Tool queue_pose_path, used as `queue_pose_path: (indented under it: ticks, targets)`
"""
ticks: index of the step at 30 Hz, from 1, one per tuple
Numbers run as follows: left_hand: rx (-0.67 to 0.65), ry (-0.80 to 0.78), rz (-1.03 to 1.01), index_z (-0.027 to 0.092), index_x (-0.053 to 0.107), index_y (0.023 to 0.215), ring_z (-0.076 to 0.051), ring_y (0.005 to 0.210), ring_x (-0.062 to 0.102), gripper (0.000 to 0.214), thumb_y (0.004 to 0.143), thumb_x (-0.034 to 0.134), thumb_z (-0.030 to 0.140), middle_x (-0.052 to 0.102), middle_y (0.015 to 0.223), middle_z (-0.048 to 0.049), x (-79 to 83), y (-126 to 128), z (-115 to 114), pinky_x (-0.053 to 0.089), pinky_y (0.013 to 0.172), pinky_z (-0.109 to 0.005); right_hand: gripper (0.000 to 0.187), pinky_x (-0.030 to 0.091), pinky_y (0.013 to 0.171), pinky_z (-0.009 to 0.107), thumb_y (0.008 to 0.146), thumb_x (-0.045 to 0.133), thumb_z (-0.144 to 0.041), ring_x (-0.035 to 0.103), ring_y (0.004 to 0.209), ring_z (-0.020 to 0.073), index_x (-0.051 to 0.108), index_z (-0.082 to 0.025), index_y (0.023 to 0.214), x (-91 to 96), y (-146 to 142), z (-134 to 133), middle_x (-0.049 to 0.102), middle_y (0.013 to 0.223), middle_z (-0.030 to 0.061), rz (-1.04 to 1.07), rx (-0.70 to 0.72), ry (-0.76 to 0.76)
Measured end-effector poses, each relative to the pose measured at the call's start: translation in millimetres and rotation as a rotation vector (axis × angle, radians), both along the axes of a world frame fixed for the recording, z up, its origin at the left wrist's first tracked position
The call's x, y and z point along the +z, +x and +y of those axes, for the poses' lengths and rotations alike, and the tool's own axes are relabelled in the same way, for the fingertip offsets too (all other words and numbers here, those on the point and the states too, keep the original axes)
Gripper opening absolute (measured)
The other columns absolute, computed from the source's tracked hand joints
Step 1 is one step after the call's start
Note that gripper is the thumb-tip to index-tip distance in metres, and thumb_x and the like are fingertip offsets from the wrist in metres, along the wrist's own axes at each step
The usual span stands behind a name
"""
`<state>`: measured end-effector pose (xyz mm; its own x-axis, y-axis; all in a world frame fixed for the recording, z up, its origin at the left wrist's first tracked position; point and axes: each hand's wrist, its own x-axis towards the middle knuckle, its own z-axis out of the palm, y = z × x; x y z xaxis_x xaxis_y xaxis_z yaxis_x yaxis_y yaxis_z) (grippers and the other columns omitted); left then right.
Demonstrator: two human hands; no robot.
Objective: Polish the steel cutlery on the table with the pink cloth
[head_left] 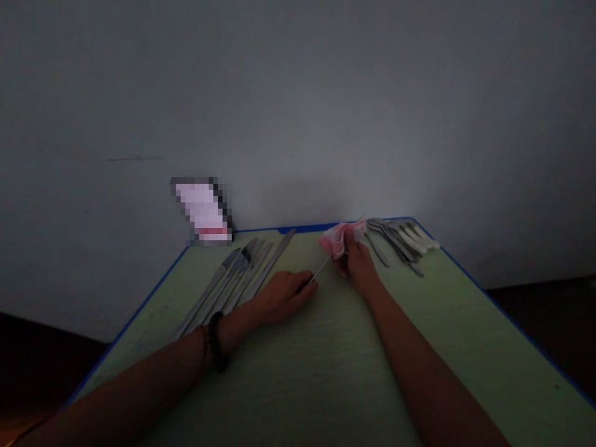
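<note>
My left hand [291,295] is closed round one end of a thin metal piece of cutlery [321,268], seen nearly edge-on, so its kind is unclear. A pink and white cloth [333,239] is pinched in my right hand [356,264] and wraps the middle of that piece. Beyond the cloth a slim tip pokes out toward the wall. Left of my left hand lie several table knives [233,279], side by side and slanting away; my forearm covers some of their near ends. A single metal utensil [378,251] rests just right of the cloth.
Several pieces of metal cutlery [395,239], some with white handles [421,237], lie together at the far right of the pale green, blue-edged table [298,385]. A phone-like device with a blurred screen [202,208] leans at the far left corner. A grey wall [298,112] stands behind.
</note>
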<state>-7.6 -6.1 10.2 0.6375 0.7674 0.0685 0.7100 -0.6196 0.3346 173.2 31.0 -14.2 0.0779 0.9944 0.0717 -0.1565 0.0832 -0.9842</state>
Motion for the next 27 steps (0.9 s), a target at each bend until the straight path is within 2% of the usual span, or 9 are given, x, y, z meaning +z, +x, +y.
queue_pose_path:
  ticks: [4, 8, 12, 16, 23, 27]
  targets:
    - [0.004, 0.014, 0.006, 0.018, 0.047, 0.074, -0.012, 0.055, 0.050, 0.033, 0.092, 0.028, 0.038, 0.051, 0.060, 0.0016, -1.7, -0.1, 0.1, 0.031, 0.054, -0.024, 0.037, 0.033, 0.031, 0.020, 0.069, 0.059, -0.054, 0.052, 0.043, 0.0114, 0.054, -0.018, 0.071, 3.7, 3.0, 0.3, 0.056, 0.057, -0.0003, 0.315, 0.159, -0.079]
    - [0.001, 0.038, 0.012, 0.018, 0.048, 0.075, -0.013, 0.056, 0.050, 0.033, 0.092, 0.028, 0.039, 0.052, 0.061, 0.0012, -4.0, -0.7, 1.1, 0.031, 0.054, -0.024, 0.027, 0.037, 0.034, 0.021, 0.067, 0.062, -0.043, 0.054, 0.045, 0.0116, 0.054, -0.017, 0.072, 5.3, 3.2, -0.8, 0.056, 0.058, -0.0014, 0.395, 0.262, -0.093]
    - [-0.001, 0.031, 0.017, 0.018, 0.048, 0.076, -0.013, 0.056, 0.051, 0.031, 0.091, 0.028, 0.037, 0.054, 0.063, 0.0005, -4.2, -0.7, 1.4, 0.033, 0.055, -0.024, 0.029, 0.037, 0.038, 0.022, 0.069, 0.061, -0.044, 0.047, 0.041, 0.0090, 0.055, -0.016, 0.072, 3.4, 1.8, -2.7, 0.054, 0.053, -0.0020, 0.207, 0.247, -0.039]
    - [-0.008, 0.050, 0.023, 0.017, 0.048, 0.076, -0.012, 0.057, 0.051, 0.029, 0.091, 0.030, 0.035, 0.055, 0.063, 0.0004, -3.4, -0.5, 1.0, 0.033, 0.056, -0.024, 0.036, 0.037, 0.043, 0.022, 0.069, 0.062, -0.050, 0.046, 0.044, 0.0088, 0.056, -0.015, 0.071, 0.3, 1.1, -1.6, 0.054, 0.052, -0.0013, 0.045, 0.208, 0.002]
    - [-0.013, 0.050, 0.051, 0.018, 0.049, 0.074, -0.012, 0.054, 0.050, 0.031, 0.090, 0.031, 0.036, 0.053, 0.060, 0.0011, -0.2, 0.5, -0.4, 0.031, 0.054, -0.024, 0.044, 0.037, 0.043, 0.024, 0.066, 0.059, -0.061, 0.045, 0.044, 0.0095, 0.054, -0.018, 0.074, 2.2, -0.1, 1.2, 0.054, 0.056, -0.0017, 0.284, 0.132, -0.046]
    - [-0.015, 0.050, 0.056, 0.017, 0.050, 0.075, -0.012, 0.055, 0.051, 0.031, 0.090, 0.031, 0.036, 0.054, 0.061, 0.0008, 0.0, 0.9, -0.6, 0.031, 0.054, -0.024, 0.044, 0.036, 0.043, 0.024, 0.065, 0.060, -0.061, 0.044, 0.045, 0.0098, 0.055, -0.018, 0.074, 5.9, -0.8, -0.3, 0.054, 0.057, -0.0015, 0.299, 0.139, -0.051]
